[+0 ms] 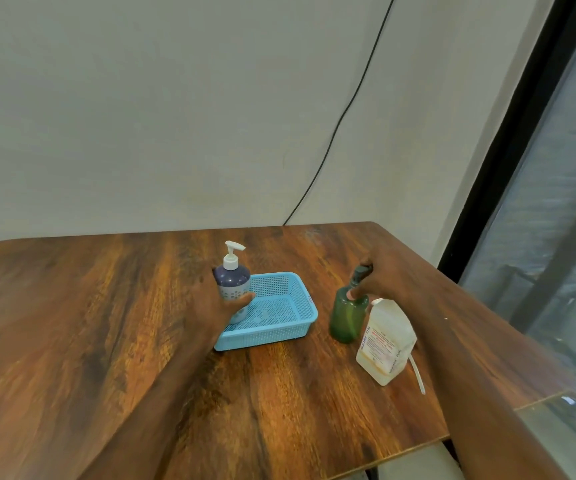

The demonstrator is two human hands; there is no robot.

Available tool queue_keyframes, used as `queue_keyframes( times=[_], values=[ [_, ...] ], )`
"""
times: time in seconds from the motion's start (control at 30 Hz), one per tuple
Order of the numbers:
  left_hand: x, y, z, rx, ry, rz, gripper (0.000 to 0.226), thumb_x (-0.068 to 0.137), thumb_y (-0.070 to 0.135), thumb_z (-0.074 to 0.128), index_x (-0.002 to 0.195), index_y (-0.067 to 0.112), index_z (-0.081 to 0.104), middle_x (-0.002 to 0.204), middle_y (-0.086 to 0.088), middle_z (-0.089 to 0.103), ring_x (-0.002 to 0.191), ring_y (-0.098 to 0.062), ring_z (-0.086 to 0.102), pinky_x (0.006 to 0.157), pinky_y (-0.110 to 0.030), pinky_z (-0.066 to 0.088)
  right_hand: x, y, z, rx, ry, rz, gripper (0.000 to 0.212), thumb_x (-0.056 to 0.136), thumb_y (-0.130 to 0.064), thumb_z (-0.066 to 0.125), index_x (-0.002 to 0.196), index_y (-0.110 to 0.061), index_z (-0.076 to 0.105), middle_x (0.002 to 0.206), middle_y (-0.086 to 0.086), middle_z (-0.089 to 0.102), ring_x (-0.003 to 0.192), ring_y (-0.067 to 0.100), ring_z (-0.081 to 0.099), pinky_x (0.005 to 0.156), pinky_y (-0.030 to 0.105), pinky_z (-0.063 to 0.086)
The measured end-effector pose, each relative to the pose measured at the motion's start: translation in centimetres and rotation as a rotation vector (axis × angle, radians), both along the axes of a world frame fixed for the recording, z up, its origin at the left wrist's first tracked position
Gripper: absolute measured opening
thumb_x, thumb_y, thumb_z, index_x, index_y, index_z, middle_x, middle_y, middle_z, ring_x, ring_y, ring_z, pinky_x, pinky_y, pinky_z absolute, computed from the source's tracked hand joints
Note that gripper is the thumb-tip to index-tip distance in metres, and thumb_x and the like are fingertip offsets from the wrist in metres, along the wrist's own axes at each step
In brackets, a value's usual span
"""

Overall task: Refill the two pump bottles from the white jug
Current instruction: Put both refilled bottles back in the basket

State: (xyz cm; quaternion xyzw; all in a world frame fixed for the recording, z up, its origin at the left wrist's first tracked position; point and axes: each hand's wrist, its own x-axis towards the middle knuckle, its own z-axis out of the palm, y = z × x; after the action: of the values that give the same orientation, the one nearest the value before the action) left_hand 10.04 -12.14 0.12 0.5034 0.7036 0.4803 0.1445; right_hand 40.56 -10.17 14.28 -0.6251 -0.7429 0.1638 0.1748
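A dark blue pump bottle point(233, 277) with a white pump head stands in the left end of a light blue plastic basket point(290, 327). My left hand point(215, 303) grips the bottle's body from the left. A green pump bottle point(345, 318) with a dark pump head stands on the table to the right of the basket. My right hand point(382, 277) holds its neck and pump head from the right. The white jug point(385, 341), with a printed label, stands upright just right of the green bottle and nearer to me.
The wooden table point(106, 323) reaches the wall at the back and ends close on the right. A thin white tube point(418, 374) lies near the jug by the right edge. A black cable point(342, 123) runs down the wall. A window frame stands at the right.
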Motion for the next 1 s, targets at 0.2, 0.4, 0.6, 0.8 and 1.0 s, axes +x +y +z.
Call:
queue_keyframes(
  times=[0.2, 0.4, 0.6, 0.8, 1.0],
  values=[
    [-0.1, -0.1, 0.0, -0.007, 0.015, 0.013, 0.081, 0.068, 0.048, 0.094, 0.131, 0.021, 0.053, 0.132, -0.001, 0.066, 0.118, -0.024, 0.066, 0.095, -0.041, 0.057, -1.3, -0.2, 2.0, 0.264, 0.084, 0.015, 0.029, 0.061, -0.011, 0.094, 0.082, -0.003, 0.075, 0.080, 0.009, 0.074, 0.073, 0.020, 0.070, 0.070, 0.043, 0.062],
    [-0.1, -0.1, 0.1, -0.020, 0.022, 0.018, 0.081, 0.069, 0.049, 0.092, 0.133, 0.021, 0.052, 0.135, -0.002, 0.065, 0.120, -0.025, 0.065, 0.097, -0.042, 0.057, -4.6, 0.7, 5.2, 0.379, 0.224, 0.171, 0.027, 0.056, -0.023, 0.095, 0.076, -0.015, 0.079, 0.071, -0.003, 0.073, 0.067, 0.011, 0.070, 0.060, 0.028, 0.059],
    [-0.6, 0.2, -0.2, -0.004, 0.037, 0.022, 0.084, 0.067, 0.049, 0.093, 0.134, 0.018, 0.053, 0.133, -0.004, 0.065, 0.118, -0.026, 0.064, 0.097, -0.043, 0.057, -9.3, 2.5, 2.6, 0.179, 0.174, 0.263, 0.022, 0.061, -0.021, 0.095, 0.072, -0.018, 0.076, 0.067, -0.008, 0.072, 0.060, -0.002, 0.067, 0.050, 0.011, 0.046],
    [-0.4, 0.6, -0.5, -0.006, 0.056, 0.025, 0.089, 0.065, 0.056, 0.092, 0.136, 0.021, 0.052, 0.133, -0.002, 0.065, 0.118, -0.025, 0.064, 0.097, -0.045, 0.058, -10.4, 3.7, -1.6, 0.115, 0.153, 0.238, 0.028, 0.073, -0.021, 0.089, 0.092, -0.007, 0.073, 0.081, 0.002, 0.070, 0.061, 0.002, 0.057, 0.042, 0.004, 0.036],
    [-0.4, 0.6, -0.4, 0.001, 0.070, 0.038, 0.089, 0.063, 0.056, 0.093, 0.134, 0.020, 0.053, 0.131, -0.002, 0.065, 0.117, -0.023, 0.064, 0.095, -0.044, 0.058, -10.5, 3.9, -3.8, 0.088, 0.323, 0.144, 0.044, 0.073, -0.025, 0.091, 0.106, -0.011, 0.067, 0.081, -0.011, 0.061, 0.071, 0.004, 0.058, 0.057, 0.010, 0.040]
  ],
)
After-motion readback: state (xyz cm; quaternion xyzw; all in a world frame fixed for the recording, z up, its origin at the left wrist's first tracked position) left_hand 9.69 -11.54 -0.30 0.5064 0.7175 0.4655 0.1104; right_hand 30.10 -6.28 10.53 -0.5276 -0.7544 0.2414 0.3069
